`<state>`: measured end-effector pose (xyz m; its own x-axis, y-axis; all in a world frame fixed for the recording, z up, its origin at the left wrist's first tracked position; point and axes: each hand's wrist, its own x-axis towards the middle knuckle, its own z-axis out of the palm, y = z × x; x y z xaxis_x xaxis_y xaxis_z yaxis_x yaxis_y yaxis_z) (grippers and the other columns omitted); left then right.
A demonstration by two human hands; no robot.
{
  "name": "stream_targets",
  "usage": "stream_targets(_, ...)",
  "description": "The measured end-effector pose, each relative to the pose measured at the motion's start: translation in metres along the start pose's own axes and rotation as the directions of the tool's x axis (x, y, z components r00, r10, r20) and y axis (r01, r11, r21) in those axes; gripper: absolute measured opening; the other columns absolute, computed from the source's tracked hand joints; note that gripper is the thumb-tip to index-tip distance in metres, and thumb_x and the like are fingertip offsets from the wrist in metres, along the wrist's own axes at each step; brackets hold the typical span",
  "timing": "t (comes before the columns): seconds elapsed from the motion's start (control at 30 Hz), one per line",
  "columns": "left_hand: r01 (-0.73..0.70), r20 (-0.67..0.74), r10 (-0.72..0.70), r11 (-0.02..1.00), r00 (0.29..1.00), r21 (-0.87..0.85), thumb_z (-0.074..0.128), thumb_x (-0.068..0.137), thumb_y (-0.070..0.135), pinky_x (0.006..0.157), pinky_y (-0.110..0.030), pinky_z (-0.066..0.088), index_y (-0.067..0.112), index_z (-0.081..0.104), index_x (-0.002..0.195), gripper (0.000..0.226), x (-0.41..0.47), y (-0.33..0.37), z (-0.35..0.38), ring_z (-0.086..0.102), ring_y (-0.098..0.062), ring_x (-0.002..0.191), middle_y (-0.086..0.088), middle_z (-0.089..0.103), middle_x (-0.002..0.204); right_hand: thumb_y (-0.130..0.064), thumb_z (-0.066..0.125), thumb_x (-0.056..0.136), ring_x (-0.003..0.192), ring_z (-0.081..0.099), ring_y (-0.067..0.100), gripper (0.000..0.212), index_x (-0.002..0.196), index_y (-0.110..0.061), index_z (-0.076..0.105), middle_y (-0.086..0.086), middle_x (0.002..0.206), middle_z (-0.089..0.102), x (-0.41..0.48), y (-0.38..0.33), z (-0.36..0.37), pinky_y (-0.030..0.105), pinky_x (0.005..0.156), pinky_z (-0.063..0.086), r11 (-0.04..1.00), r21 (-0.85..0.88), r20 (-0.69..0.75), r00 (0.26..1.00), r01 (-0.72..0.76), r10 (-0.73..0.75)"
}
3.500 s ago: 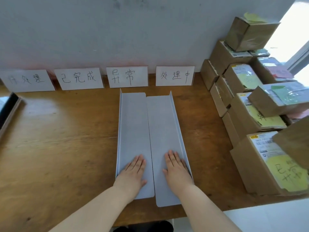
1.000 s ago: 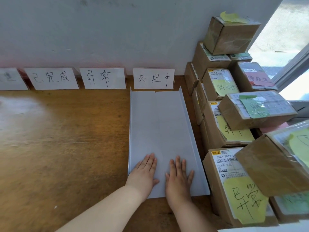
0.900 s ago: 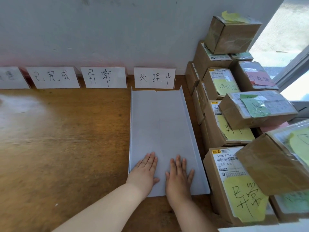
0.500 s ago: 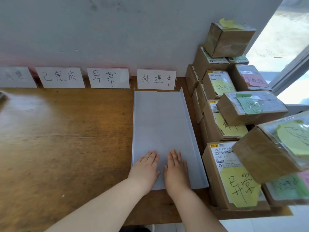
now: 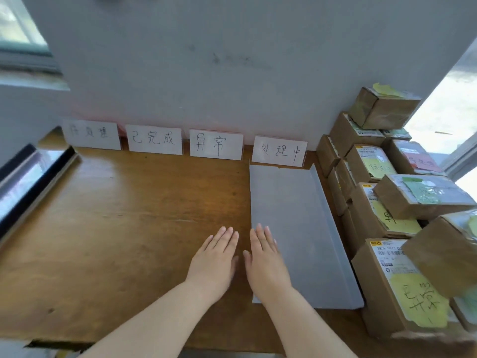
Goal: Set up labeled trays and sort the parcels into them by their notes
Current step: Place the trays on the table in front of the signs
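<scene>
Setup step: 1 grey plastic tray (image 5: 296,228) placed. Your left hand (image 5: 215,262) and right hand (image 5: 265,264) lie flat, fingers (image 5: 227,235) straight, empty. Next, likely: tray 2.

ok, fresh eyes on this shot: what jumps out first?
First, the pale grey tray lying lengthwise on the wooden table, right of centre, below the rightmost card of four handwritten ones propped along the wall. Next, the pile of cardboard parcels at the table's right edge, many with coloured notes. The left hand and right hand are spread flat, side by side, at the tray's near left corner.
</scene>
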<state>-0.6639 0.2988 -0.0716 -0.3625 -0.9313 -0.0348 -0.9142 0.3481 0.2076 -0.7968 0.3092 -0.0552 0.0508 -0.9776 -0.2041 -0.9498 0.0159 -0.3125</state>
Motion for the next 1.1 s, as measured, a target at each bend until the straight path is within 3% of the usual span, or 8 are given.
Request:
stream_targets(0.27,0.054,-0.108,-0.055,0.998,0.993,-0.007,0.023,0.104,0.034,0.115,-0.025,-0.005,0.019,0.005,0.153,0.055,-0.071,-0.131,-0.043,-0.004,-0.010,0.147,0.004,0.002,0.161,-0.038,0.023,0.103,0.134,-0.022,0.002,0.056,0.153,-0.021,0.002,-0.007,0.160,-0.005,-0.014,-0.142,0.039,0.022,0.113,-0.007,0.990,0.101,-0.096,0.992,0.095,-0.085)
stream_targets(0.5,0.096,-0.163,-0.093,0.995,0.982,0.008,0.026,0.103,0.033,0.116,-0.025,-0.008,0.018,0.003,0.153,0.057,-0.124,-0.227,-0.063,-0.011,-0.007,0.144,0.004,0.000,0.160,-0.037,0.026,0.103,0.144,-0.013,0.005,0.057,0.153,-0.018,0.004,-0.006,0.160,-0.003,-0.021,-0.246,0.068,0.022,0.116,-0.003,0.971,0.181,-0.149,0.980,0.158,-0.132)
stream_targets(0.6,0.119,-0.186,-0.121,0.993,0.975,-0.024,0.034,0.101,0.032,0.113,-0.025,-0.006,0.015,0.012,0.152,0.058,-0.136,-0.248,-0.066,-0.008,-0.007,0.141,0.001,0.010,0.160,-0.038,0.026,0.103,0.138,-0.017,0.000,0.058,0.153,-0.018,0.004,-0.007,0.160,-0.003,-0.019,-0.265,0.075,0.021,0.115,-0.003,0.968,0.195,-0.134,0.982,0.158,-0.134)
stream_targets(0.77,0.139,-0.150,-0.143,0.990,0.978,-0.037,0.025,0.103,0.036,0.113,-0.024,-0.011,0.019,-0.002,0.152,0.058,-0.137,-0.262,-0.062,-0.010,-0.008,0.146,0.006,-0.005,0.159,-0.038,0.028,0.102,0.135,-0.017,-0.002,0.059,0.153,-0.019,0.005,-0.008,0.160,-0.003,-0.007,-0.274,0.078,0.019,0.114,-0.001,0.965,0.230,-0.112,0.988,0.127,-0.103)
stream_targets(0.93,0.206,-0.112,-0.209,0.978,0.971,-0.038,0.026,0.104,0.035,0.111,-0.023,-0.013,0.018,-0.005,0.151,0.059,-0.120,-0.269,-0.060,-0.019,-0.003,0.136,0.009,-0.014,0.152,-0.039,0.027,0.102,0.136,-0.017,-0.002,0.059,0.153,-0.020,0.004,-0.009,0.160,-0.005,0.020,-0.276,0.076,0.020,0.115,0.001,0.962,0.235,-0.057,0.990,0.139,-0.129)
stream_targets(0.97,0.222,-0.117,-0.223,0.975,0.968,-0.023,0.029,0.103,0.035,0.111,-0.023,-0.010,0.017,-0.002,0.150,0.059,-0.116,-0.273,-0.059,-0.017,-0.003,0.136,0.008,-0.011,0.152,-0.039,0.027,0.102,0.138,-0.016,-0.001,0.059,0.153,-0.019,0.004,-0.008,0.160,-0.004,0.027,-0.277,0.075,0.020,0.115,0.002,0.961,0.236,-0.049,0.989,0.146,-0.138)
stream_targets(1.07,0.288,-0.131,-0.282,0.957,0.950,0.029,0.047,0.097,0.037,0.113,-0.031,0.006,0.013,0.025,0.148,0.061,-0.108,-0.286,-0.068,0.003,-0.006,0.138,0.003,0.023,0.155,-0.039,0.027,0.102,0.143,-0.012,0.003,0.059,0.153,-0.019,0.004,-0.008,0.160,-0.004,0.048,-0.285,0.070,0.021,0.116,0.003,0.953,0.239,-0.018,0.982,0.186,-0.187)
stream_targets(1.1,0.305,-0.130,-0.298,0.952,0.946,0.037,0.043,0.098,0.037,0.114,-0.029,0.003,0.013,0.020,0.150,0.061,-0.106,-0.291,-0.073,-0.001,-0.006,0.138,0.003,0.016,0.156,-0.039,0.027,0.102,0.144,-0.011,0.004,0.059,0.153,-0.019,0.004,-0.008,0.160,-0.005,0.054,-0.290,0.069,0.021,0.117,0.003,0.949,0.242,-0.004,0.978,0.202,-0.207)
